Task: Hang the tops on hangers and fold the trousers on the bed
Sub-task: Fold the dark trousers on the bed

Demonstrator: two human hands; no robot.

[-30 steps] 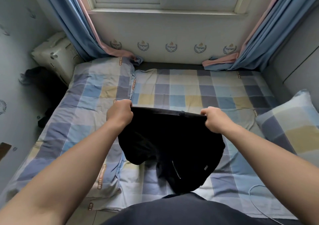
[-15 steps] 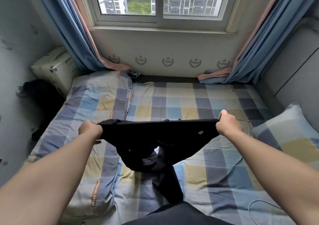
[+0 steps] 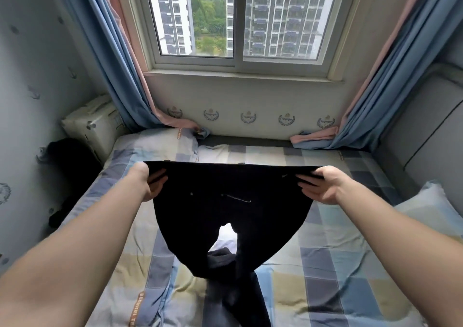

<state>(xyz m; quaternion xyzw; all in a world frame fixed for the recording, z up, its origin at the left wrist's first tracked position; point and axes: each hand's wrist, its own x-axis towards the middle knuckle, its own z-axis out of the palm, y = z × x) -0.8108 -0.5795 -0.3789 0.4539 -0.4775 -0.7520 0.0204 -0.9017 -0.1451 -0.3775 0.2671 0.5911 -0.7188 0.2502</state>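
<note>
I'm holding the black trousers (image 3: 225,216) up by the waistband over the bed (image 3: 330,264), stretched wide. My left hand (image 3: 150,184) is pinching one end and my right hand (image 3: 322,187) is pinching the other, with my fingers on the near side of the cloth. The legs are hanging down and bunching on the sheet close to me. Walls are boxing the bed in on the left and ahead, with a grey panel (image 3: 426,131) on the right. Open sheet is showing beyond the waistband. A pillow (image 3: 436,209) is sitting at the right edge. A white box (image 3: 92,123) is standing in the far-left corner, and I can't tell what's in it.
</note>
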